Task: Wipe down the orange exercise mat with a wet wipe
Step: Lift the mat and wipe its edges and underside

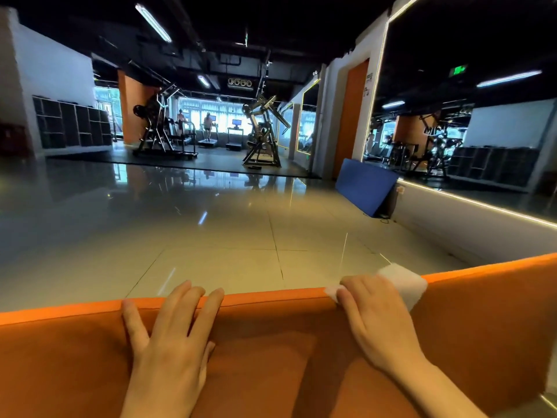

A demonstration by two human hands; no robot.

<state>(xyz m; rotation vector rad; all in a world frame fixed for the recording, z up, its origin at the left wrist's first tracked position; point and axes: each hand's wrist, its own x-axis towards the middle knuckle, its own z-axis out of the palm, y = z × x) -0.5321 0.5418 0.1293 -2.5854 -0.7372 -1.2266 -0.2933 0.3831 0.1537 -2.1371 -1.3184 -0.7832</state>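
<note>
We steady the upright orange mat [271, 342] with our left hand [168, 336] flat, fingers hooked over its top edge, while our right hand [379, 321] presses the wet wipe [404, 282] there; it could slip off the far side.

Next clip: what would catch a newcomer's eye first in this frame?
The orange mat fills the foreground, with both hands at its far edge. The left hand lies flat, fingers over the edge, while the right hand presses a white wipe onto the edge. Beyond lies a glossy tiled floor, a blue mat leaning on the right wall, and gym machines at the back.
</note>
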